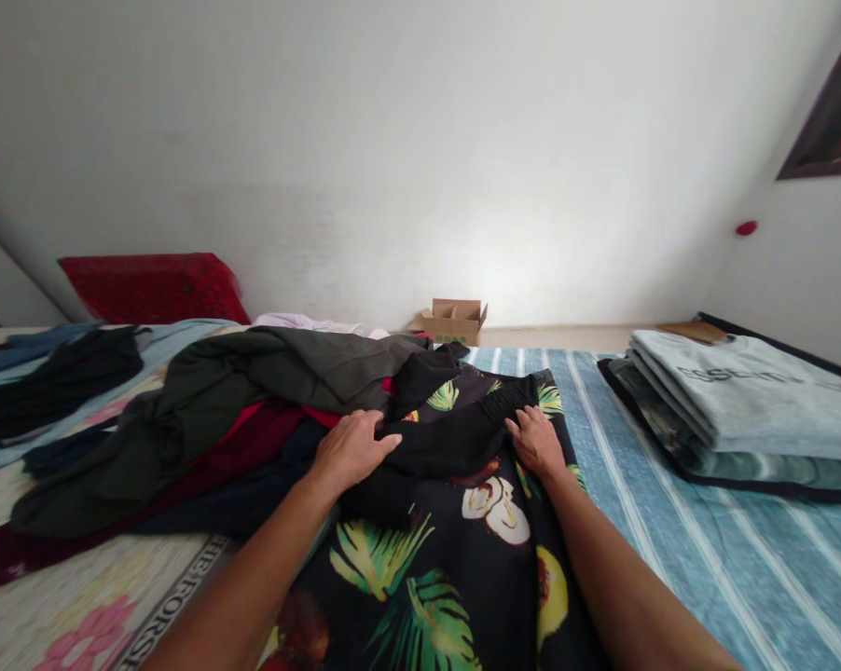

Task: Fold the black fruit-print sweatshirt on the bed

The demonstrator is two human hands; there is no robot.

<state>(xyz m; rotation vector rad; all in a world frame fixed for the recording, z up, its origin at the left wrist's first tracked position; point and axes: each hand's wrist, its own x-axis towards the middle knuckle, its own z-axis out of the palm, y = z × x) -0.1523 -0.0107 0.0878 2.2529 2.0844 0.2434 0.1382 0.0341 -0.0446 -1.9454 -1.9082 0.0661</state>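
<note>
A black garment printed with leaves, coconuts and fruit [420, 568] is spread out in front of me. Across its upper part lies a plain black piece of clothing [448, 443] with a gathered, ribbed-looking end. My left hand [354, 449] rests at the left part of the plain black cloth, thumb stretched away from the fingers. On the gathered end lies my right hand [536, 441], its fingers spread over the fabric and the thumb apart. Both hands touch the cloth from above, and neither visibly grips it.
Left of the printed garment is a heap of dark green [253, 373], maroon and navy clothes. Folded grey shirts [763, 382] are stacked on the right on blue striped bedding [644, 522]. A cardboard box [455, 326] and a red case-like object [158, 289] stand by the wall.
</note>
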